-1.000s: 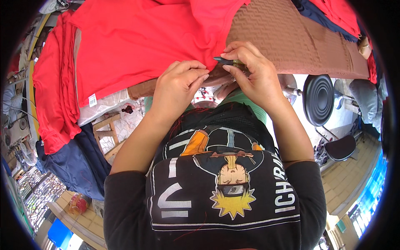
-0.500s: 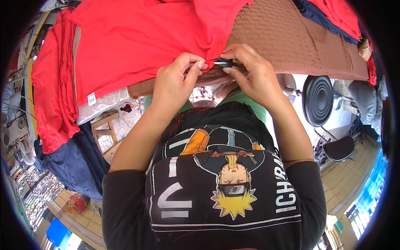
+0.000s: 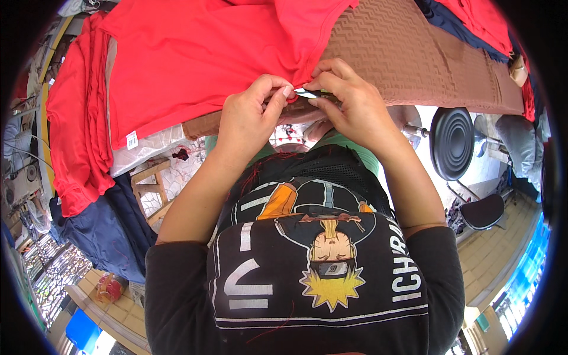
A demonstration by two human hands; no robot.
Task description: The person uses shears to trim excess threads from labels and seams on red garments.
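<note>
A red garment [image 3: 195, 59] lies spread over the brown cloth-covered table, its near edge gathered between my hands. My left hand [image 3: 251, 109] is closed in a pinch at that edge, on the red fabric; a thread there is too small to make out. In my right hand [image 3: 355, 100] are thread snips [image 3: 306, 93], dark with pale metal blades, held between thumb and fingers. The blade tips point left, close to my left fingertips and the garment's edge. My fingers partly hide the snips' body.
Brown patterned cloth [image 3: 414, 65] covers the table. Red garments [image 3: 77, 118] hang at the left above navy cloth [image 3: 106, 231]; more red and navy pieces [image 3: 473, 29] lie far right. A round black stool seat [image 3: 451, 143] stands right of the table, and a wooden stool [image 3: 148, 186] left.
My right hand has shifted slightly left, bringing the snips' blades nearer my left fingertips. My left hand stays almost in place, still pinching the red garment's edge.
</note>
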